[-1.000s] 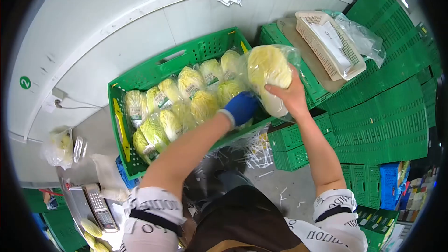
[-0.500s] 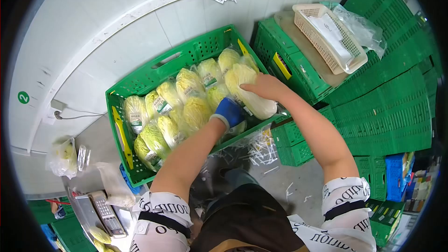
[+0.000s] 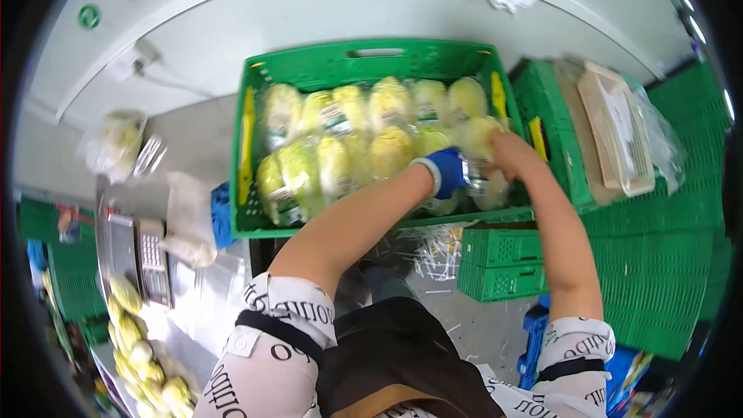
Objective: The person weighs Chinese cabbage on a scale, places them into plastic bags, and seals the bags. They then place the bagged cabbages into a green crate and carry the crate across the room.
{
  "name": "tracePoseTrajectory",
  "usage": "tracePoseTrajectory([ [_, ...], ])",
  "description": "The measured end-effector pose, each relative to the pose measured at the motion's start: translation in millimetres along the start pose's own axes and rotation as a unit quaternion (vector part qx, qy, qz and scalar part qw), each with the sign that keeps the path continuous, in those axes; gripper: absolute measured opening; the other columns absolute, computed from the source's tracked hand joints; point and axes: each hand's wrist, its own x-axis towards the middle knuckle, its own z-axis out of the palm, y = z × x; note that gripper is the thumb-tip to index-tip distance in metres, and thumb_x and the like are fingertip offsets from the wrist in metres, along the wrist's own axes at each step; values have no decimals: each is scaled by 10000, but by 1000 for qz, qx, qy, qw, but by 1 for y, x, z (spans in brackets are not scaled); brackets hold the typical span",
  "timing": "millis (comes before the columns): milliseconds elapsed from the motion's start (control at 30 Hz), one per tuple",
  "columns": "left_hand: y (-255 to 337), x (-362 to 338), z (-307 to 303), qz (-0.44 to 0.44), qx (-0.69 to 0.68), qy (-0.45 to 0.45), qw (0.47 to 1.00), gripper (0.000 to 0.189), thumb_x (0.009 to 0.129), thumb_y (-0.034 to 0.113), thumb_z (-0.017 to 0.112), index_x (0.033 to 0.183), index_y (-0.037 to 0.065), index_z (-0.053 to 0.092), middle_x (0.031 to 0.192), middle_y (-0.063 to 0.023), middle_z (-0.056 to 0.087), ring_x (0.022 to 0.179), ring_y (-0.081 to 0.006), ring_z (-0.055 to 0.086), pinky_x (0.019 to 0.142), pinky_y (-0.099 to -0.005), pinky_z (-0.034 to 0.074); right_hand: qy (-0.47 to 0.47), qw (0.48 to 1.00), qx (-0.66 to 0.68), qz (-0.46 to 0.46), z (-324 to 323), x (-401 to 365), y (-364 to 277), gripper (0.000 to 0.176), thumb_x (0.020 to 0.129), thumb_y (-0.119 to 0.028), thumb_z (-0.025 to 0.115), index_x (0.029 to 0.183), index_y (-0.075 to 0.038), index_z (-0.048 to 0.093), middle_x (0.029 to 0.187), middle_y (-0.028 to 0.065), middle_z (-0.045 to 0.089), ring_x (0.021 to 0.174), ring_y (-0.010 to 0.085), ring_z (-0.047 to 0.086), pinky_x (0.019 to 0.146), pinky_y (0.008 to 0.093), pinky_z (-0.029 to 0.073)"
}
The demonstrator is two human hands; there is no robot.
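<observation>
Several napa cabbages in clear wrap with paper labels fill a green crate (image 3: 377, 49) with yellow handles at its ends. My left hand (image 3: 447, 173), in a blue glove, is low over the front row near the crate's right end. Its fingers are blurred and partly hidden beside the wrapping. My bare right hand (image 3: 511, 155) curls against a wrapped napa cabbage (image 3: 477, 135) at the right end of the crate. Under and between my hands, another wrapped cabbage (image 3: 491, 192) shows in part.
On the left, a steel table holds a keypad scale (image 3: 153, 263), a plastic bag (image 3: 116, 143) and a pile of cabbages (image 3: 147, 364). Right of the crate, a beige basket (image 3: 617, 128) sits on stacked green crates (image 3: 549, 131). White strips litter the floor (image 3: 433, 255).
My view has turned, so the crate appears level and more cabbages show at lower left. The cabbage by my right hand sits lower at the crate's right end, and both hands are closer together.
</observation>
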Motion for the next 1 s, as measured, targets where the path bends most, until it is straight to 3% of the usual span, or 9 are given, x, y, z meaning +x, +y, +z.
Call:
tracePoseTrajectory([
  [133, 11, -72, -34, -36, -202, 288, 935, 228, 792, 237, 619, 946, 72, 649, 964, -105, 635, 902, -316, 586, 820, -393, 465, 121, 967, -208, -85, 45, 22, 45, 548, 588, -175, 780, 1064, -4, 568, 876, 200, 664, 759, 328, 667, 621, 444, 535],
  [233, 64, -183, -69, -186, -236, 435, 849, 240, 833, 216, 607, 1022, 72, 638, 1031, -102, 624, 935, -304, 580, 826, -396, 452, 173, 961, -213, 41, 94, 79, 58, 385, 704, -201, 685, 1036, -22, 609, 925, 210, 657, 847, 353, 648, 734, 463, 524],
  [367, 165, -303, -74, -346, -265, 389, 811, 230, 795, 104, 622, 1011, 26, 640, 983, -130, 626, 888, -321, 583, 789, -397, 456, 72, 949, -307, -4, 25, 6, 7, 268, 802, -229, 590, 954, -19, 657, 948, 194, 658, 870, 353, 643, 729, 462, 517],
  [433, 222, -352, -47, -450, -263, 388, 760, 192, 789, 42, 605, 973, 30, 661, 940, -154, 643, 848, -338, 597, 766, -398, 463, 248, 948, -197, -1, 9, -21, -17, 279, 776, -216, 614, 983, -29, 623, 897, 224, 642, 853, 385, 617, 718, 478, 498],
  [533, 323, -422, 27, -666, -336, 384, 545, 150, 843, 21, 572, 956, -20, 662, 940, -123, 673, 890, -249, 630, 799, -337, 480, 191, 967, -115, -119, 43, 3, 25, 201, 786, -114, 557, 962, -20, 586, 902, 226, 630, 864, 416, 596, 745, 495, 479],
  [667, 446, -482, 121, -729, -415, 512, 186, 203, 884, 96, 522, 949, -39, 659, 882, -92, 672, 801, -182, 626, 754, -304, 486, 171, 967, -184, -50, 45, 12, 16, 180, 763, -73, 553, 920, 2, 598, 906, 234, 625, 872, 392, 601, 757, 471, 484],
  [733, 480, -486, 138, -764, -405, 482, 137, 230, 875, 146, 524, 945, -24, 662, 846, -102, 671, 764, -176, 625, 716, -287, 480, 196, 953, -219, -73, 46, 10, 1, 203, 744, -61, 568, 933, 10, 593, 915, 236, 620, 881, 385, 598, 764, 466, 483],
  [933, 498, -456, 159, -718, -500, 427, 228, 237, 880, 160, 536, 989, -13, 654, 863, -112, 670, 833, -220, 641, 741, -344, 494, 295, 891, -309, -156, 100, 19, -64, 461, 706, -255, 734, 1048, 10, 576, 1085, 157, 566, 1023, 303, 559, 812, 399, 499],
  [1000, 510, -456, 195, -746, -425, 294, 420, 238, 885, 167, 544, 1052, 29, 643, 928, -146, 673, 864, -284, 648, 755, -366, 495, 213, 907, -355, -77, 92, 30, -82, 565, 675, -330, 773, 1075, 13, 571, 1099, 129, 559, 1050, 273, 545, 816, 379, 502],
])
